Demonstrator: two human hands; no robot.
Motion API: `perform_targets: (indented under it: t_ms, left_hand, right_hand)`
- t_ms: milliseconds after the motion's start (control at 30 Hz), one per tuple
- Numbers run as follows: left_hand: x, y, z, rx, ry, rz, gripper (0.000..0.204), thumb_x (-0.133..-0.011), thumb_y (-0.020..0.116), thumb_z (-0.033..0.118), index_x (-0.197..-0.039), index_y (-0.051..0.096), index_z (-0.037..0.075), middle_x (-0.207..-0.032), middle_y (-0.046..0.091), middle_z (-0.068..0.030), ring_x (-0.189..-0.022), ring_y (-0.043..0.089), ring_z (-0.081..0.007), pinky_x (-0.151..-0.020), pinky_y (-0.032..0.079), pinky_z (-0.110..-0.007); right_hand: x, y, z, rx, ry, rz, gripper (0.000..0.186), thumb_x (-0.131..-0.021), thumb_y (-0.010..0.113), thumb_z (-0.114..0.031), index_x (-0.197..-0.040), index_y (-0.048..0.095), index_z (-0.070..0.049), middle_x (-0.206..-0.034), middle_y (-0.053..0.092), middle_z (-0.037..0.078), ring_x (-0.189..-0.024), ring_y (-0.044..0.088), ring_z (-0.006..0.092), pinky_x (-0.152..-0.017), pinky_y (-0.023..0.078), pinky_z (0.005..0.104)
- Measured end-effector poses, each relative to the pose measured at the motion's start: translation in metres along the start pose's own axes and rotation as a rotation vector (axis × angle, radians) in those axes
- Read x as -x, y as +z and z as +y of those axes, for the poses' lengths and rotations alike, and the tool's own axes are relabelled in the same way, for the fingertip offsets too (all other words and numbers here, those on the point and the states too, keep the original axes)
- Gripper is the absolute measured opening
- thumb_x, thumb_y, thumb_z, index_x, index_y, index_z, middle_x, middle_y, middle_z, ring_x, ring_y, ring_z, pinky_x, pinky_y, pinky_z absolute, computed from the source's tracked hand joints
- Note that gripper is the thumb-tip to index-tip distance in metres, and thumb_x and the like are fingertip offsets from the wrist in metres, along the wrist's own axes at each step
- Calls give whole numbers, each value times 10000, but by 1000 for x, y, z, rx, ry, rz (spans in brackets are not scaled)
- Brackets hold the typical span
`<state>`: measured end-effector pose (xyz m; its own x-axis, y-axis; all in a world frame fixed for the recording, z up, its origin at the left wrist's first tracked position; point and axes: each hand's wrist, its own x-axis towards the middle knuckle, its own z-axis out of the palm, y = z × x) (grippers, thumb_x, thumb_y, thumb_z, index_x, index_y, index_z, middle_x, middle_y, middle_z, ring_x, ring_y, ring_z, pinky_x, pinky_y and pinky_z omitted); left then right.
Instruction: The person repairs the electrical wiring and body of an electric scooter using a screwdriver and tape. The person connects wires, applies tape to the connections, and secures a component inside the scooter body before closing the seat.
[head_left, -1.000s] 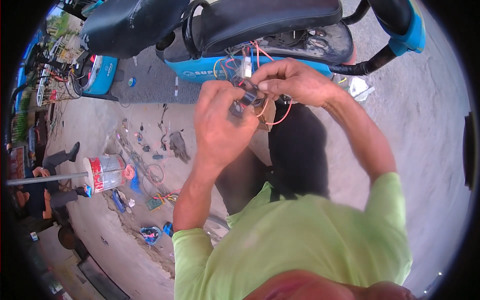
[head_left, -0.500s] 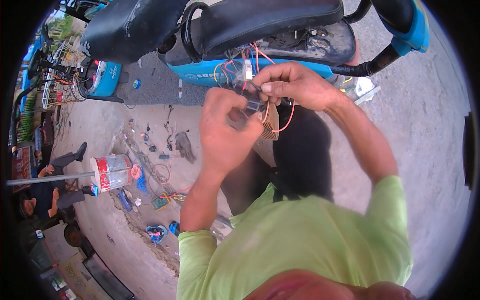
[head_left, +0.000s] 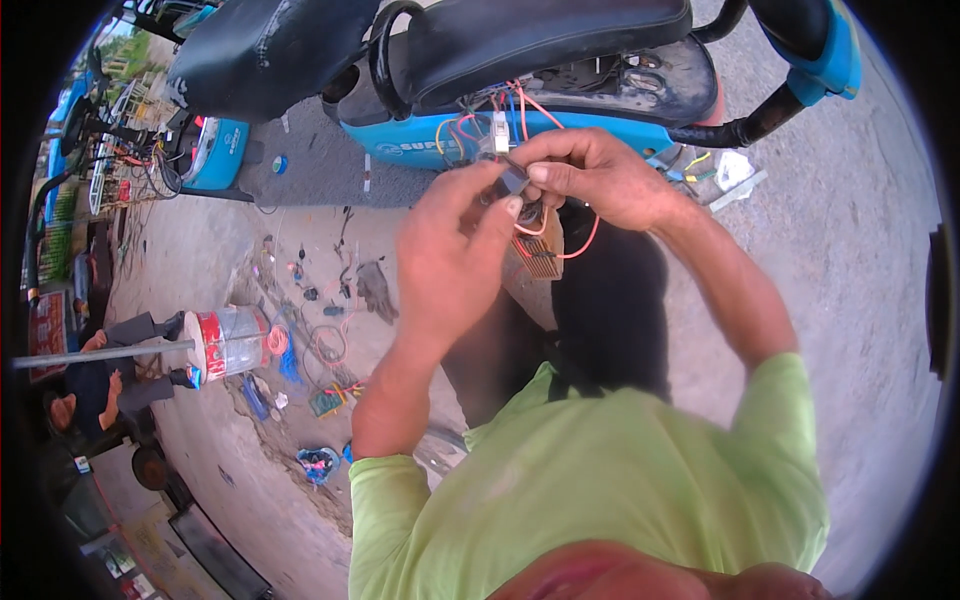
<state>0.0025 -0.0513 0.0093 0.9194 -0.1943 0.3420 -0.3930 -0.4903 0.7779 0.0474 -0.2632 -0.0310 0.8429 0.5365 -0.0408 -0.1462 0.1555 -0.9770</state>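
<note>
Ground (head_left: pixel 860 300): grey, spread beneath our hands.
Scooter (head_left: pixel 420 148): blue-sided, just beyond both hands.
Left hand (head_left: pixel 452 245): thumb and finger clamped on the black block (head_left: pixel 514 181).
Right hand (head_left: pixel 610 182): fingertips together, right of it; what they pinch, we can't tell.
Finned box (head_left: pixel 545 262): below our right hand's fingers.
Black block: between both hands' fingertips; wiring it seems our step.
Wires: one (head_left: pixel 592 240) loops below the right hand; next likely calls for steady left pinch, careful right alignment.
</note>
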Motion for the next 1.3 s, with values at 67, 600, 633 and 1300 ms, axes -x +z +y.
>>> perform_targets:
  t_ms: [67, 600, 633, 1300]
  left_hand:
    - [-9, -5, 5, 392, -287, -99, 194, -914, 697, 30, -1096, 664, -29, -972, 723, -83, -786, 663, -104, -720, 546, -283]
    - [1, 11, 4, -440, 569, 173, 150, -806, 721, 84, -940, 691, 22, -963, 693, -148, -818, 682, -303, -707, 561, -397]
    - [-5, 22, 16, -412, 654, 201, 126, -771, 710, 107, -877, 666, 52, -915, 678, -127, -771, 666, -293, -658, 553, -417]
    - [43, -15, -8, 258, -368, -88, 222, -1000, 613, 74, -1205, 665, 3, -943, 728, -69, -849, 644, -95, -771, 539, -284]
  right_hand:
    - [1, 1, -4, 34, -5, 4, 263, -1059, 591, -125, -1277, 662, 3, -992, 691, 25, -884, 624, 99, -779, 514, 265]
    - [9, 41, 8, 925, -463, 322, 387, -849, 746, -123, -1212, 650, -30, -1127, 715, 152, -1043, 700, 296, -891, 542, 415]
    - [16, 27, 21, 861, -343, 333, 384, -868, 746, -142, -1228, 652, -48, -1148, 711, 153, -1066, 699, 287, -911, 540, 397]
    - [5, 28, -8, 441, -98, 92, 318, -1005, 605, -131, -1277, 631, 32, -973, 725, 77, -897, 689, 125, -822, 544, 297]
